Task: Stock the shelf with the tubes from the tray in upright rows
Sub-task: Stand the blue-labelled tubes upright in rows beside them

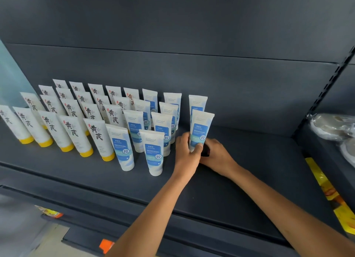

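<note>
- Your shelf [249,179] is a dark grey deck. Its front lip runs from lower left to lower right, below both your forearms.
- The right half of the deck is bare from your hands to the slotted upright [330,81] at the bay's right edge. The back panel [192,74] rises flat behind the rows.
- Past that upright, the next bay holds plastic-wrapped round items [330,128] and yellow packets [326,187] along its edge.
- An orange tag [106,245] sits on a lower shelf edge near the bottom of the view.
- Your left hand [187,153] is wrapped round the lower part of the held tube [201,128], with the thumb across its front.
- The held tube is upright, at the right end of the rows. One matching rear tube [197,104] stands just behind it.
- Your right hand [219,154] lies low on the deck at the base of the held tube. Its fingertips are hidden, so you cannot tell whether it grips. A dark patch lies between your hands, and what it is cannot be told.
- The blue-labelled tubes [153,153] stand just left of your hands, in several short rows, on white caps. They carry "Oil Control" in script, a blue panel and a round "控" mark. The smaller print is unreadable.
- The yellow-capped tubes [73,131] fill the left of the deck in rows running back. They are white, with large black "黄芪" lettering.
</note>
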